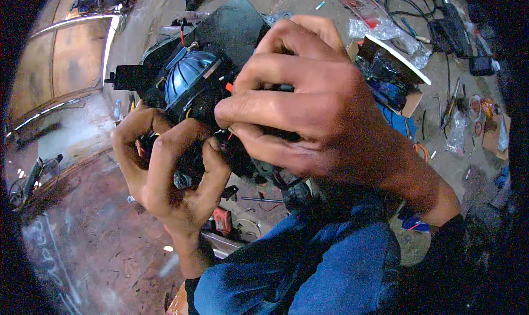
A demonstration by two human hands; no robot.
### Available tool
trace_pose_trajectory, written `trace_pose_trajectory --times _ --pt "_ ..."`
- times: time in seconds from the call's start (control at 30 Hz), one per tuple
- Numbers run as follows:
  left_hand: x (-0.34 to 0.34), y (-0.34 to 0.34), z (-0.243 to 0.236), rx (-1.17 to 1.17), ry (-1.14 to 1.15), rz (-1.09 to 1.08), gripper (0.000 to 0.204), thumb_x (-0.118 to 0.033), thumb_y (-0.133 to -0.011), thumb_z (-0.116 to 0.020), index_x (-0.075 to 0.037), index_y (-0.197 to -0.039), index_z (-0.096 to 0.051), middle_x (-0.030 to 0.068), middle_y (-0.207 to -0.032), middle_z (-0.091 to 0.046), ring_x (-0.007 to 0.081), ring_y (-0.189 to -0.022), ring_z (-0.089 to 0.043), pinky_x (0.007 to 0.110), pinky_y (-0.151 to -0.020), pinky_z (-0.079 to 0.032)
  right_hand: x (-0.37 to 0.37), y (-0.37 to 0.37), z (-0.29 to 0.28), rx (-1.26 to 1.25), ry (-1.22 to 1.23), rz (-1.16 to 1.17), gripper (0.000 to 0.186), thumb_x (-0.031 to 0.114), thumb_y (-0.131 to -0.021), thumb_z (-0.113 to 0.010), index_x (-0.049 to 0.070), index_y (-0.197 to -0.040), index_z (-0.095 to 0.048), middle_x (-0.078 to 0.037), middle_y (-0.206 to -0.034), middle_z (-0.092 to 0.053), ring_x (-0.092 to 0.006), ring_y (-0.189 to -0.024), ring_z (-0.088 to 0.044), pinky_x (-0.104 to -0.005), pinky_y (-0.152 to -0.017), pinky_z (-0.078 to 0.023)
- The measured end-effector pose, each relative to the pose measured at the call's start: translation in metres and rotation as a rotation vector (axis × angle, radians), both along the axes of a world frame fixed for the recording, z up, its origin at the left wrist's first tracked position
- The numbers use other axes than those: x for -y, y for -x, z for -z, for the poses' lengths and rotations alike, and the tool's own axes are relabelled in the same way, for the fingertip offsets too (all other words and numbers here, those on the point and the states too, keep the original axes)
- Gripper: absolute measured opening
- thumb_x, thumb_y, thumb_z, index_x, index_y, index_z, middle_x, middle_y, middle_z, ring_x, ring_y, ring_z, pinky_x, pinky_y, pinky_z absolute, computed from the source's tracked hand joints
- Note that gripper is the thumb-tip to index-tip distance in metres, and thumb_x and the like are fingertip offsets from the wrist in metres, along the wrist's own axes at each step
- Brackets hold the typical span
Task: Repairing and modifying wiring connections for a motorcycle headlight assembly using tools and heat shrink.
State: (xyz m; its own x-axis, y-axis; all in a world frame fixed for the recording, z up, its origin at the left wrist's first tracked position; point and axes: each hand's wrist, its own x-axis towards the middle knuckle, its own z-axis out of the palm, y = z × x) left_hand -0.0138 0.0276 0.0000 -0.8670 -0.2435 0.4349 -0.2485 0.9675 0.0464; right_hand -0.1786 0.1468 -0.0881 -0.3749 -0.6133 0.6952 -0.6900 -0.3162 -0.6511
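Note:
Both hands work at a bundle of dark wires (234, 149) beside a shiny, ribbed, bluish dome (190, 75), shaped like the back of a headlight. My left hand (168, 171) reaches up just below the dome, with its fingers curled into the wires and its thumb near the index fingertip. Coming in from the right, my right hand (314, 94) is closed, fingers bent toward the wiring. Small red bits show by its fingertips, but what it pinches is hidden. Behind the dome stands a dark, smooth, pointed panel (234, 31).
On the right, an opened box (413, 103) holds dark parts and plastic wrapping. Clear plastic bags (405, 45), hand tools (452, 103) and a black cable (405, 3) lie about the floor. A red device (222, 220) sits below the hands, near my knees. Wooden panels (80, 58) stand at left.

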Motion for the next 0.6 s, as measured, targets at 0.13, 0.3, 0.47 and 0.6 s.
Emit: trace_pose_trajectory --times 0.13,0.3,0.47,0.6 --pt "0.003 -0.001 -0.002 0.007 0.023 0.025 0.031 -0.006 -0.063 -0.081 -0.005 -0.094 -0.076 0.0136 -0.099 -0.057 0.028 -0.089 -0.057 0.042 -0.083 -0.049 0.002 0.005 -0.003 -0.013 0.005 -0.029 0.021 0.014 -0.072 -0.085 0.014 -0.093 -0.08 0.0 -0.089 -0.07 -0.0239 -0.091 -0.065 -0.0424 -0.091 -0.046" --pt "0.002 -0.002 -0.004 0.023 0.014 0.016 0.033 -0.006 -0.061 -0.08 -0.005 -0.094 -0.077 0.0132 -0.097 -0.057 0.0291 -0.09 -0.058 0.045 -0.093 -0.05 0.003 0.005 -0.006 -0.025 -0.029 -0.052 0.021 0.013 -0.071 -0.085 0.014 -0.092 -0.08 -0.001 -0.089 -0.07 -0.0247 -0.09 -0.064 -0.0424 -0.089 -0.046" --pt "0.003 -0.002 -0.004 0.036 0.034 0.023 0.032 -0.006 -0.062 -0.08 -0.005 -0.094 -0.077 0.0132 -0.097 -0.057 0.0289 -0.089 -0.057 0.044 -0.091 -0.05 0.001 0.004 -0.005 -0.031 -0.033 -0.037 0.022 0.014 -0.071 -0.085 0.014 -0.092 -0.08 -0.001 -0.088 -0.071 -0.0248 -0.09 -0.064 -0.0426 -0.089 -0.047" --pt "-0.003 -0.003 -0.01 0.114 0.025 -0.012 0.028 -0.005 -0.075 -0.08 -0.002 -0.103 -0.075 0.019 -0.11 -0.066 0.0359 -0.106 -0.063 0.045 -0.095 -0.051 0.0 0.006 -0.007 -0.042 -0.056 -0.041 0.023 0.013 -0.069 -0.086 0.014 -0.092 -0.079 -0.001 -0.089 -0.072 -0.0248 -0.09 -0.065 -0.0426 -0.09 -0.048"
